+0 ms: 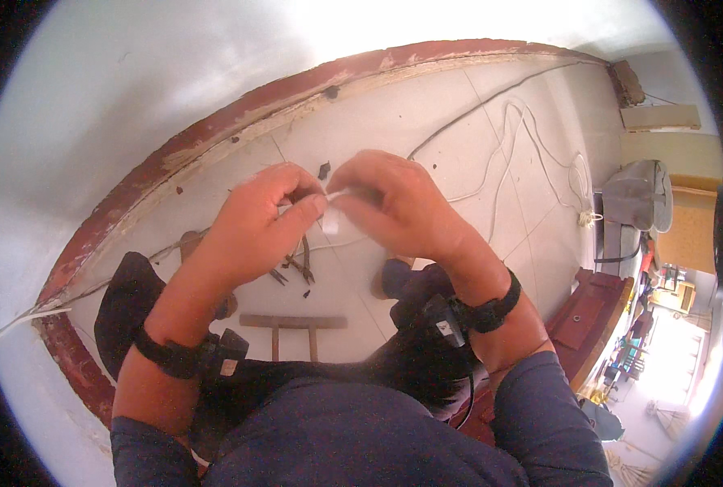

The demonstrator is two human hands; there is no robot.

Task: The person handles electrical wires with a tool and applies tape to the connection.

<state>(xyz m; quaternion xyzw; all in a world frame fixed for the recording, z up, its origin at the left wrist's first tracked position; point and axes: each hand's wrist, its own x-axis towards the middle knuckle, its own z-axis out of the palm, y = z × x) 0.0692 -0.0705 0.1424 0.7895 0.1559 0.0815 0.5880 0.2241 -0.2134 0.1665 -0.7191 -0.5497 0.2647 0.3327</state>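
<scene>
My left hand (272, 213) and my right hand (395, 199) meet over the tiled floor, with fingertips pinched close together. Between them is a thin white strip (331, 221), whose lower end hangs below the fingers. Its exact kind is too small to make out, and the fingers hide part of it. Below my left hand, pliers (305, 264) lie on the floor, and the tips of a second dark tool (278, 277) show beside them. Just beyond the fingertips is a small black scrap (324, 170).
A white cable (498, 162) loops over the floor at right, near a dark cable (479, 105). A red-brown skirting (239, 118) edges the wall. A wooden frame (292, 322) lies before my body. A grey container (633, 195) and a red-brown wooden piece (580, 318) stand at right.
</scene>
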